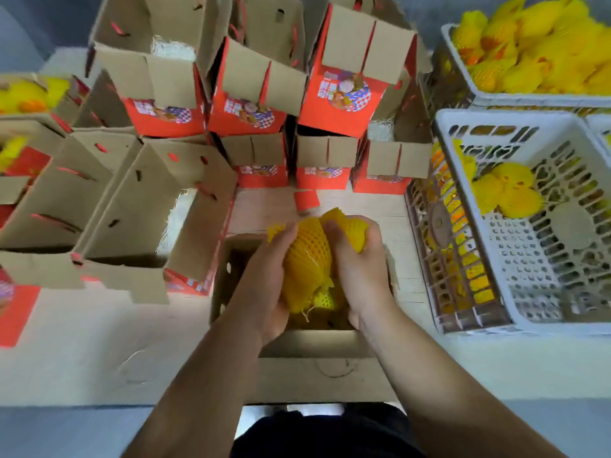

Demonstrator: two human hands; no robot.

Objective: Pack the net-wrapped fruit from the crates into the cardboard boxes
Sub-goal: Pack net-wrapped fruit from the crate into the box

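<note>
The red box panels carried a round, colourful printed emblem (344, 90) with white characters beside it, but I couldn't read any of it; the lettering was too blurred. My left hand (264, 279) was clenched around a fruit in yellow foam net (307, 259), and my right hand (357, 266) gripped a second netted fruit (350, 226) touching the first, both held over the open cardboard box (297, 342) right in front of me. More yellow net showed down inside that box. Stacked open boxes (251, 94) stood behind and to the left on a pale tabletop (99, 342). To the right, a white plastic crate (529, 259) held a few netted fruit (506, 190), well apart from my hands.
</note>
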